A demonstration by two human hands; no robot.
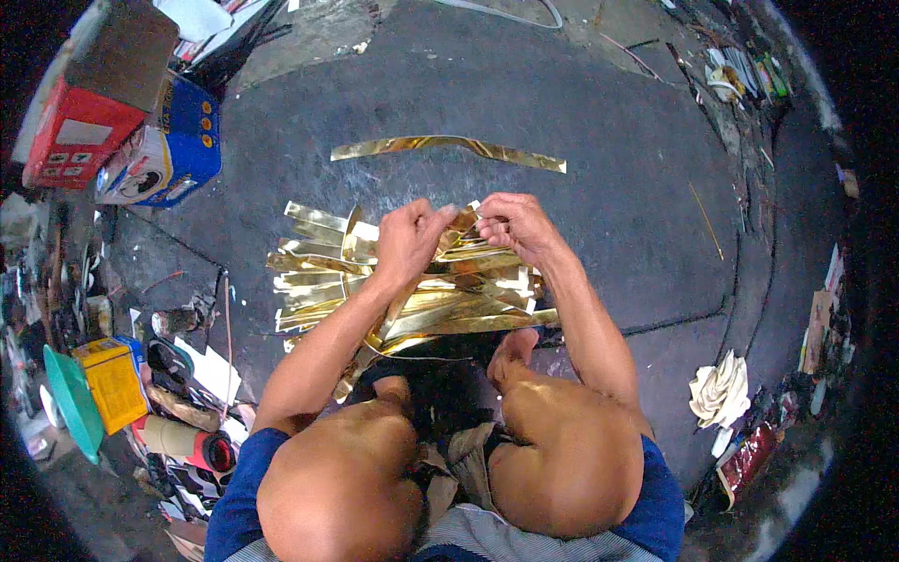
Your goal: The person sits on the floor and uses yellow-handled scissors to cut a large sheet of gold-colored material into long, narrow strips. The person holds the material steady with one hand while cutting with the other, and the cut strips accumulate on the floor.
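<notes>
Both fingers (448, 217) pinch gold strip (461, 228)

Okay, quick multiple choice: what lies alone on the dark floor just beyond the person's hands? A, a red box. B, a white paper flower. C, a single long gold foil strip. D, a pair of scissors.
C: a single gold foil strip lies by itself on the floor, past the left hand and right hand, which pinch strips from the gold pile.
</notes>
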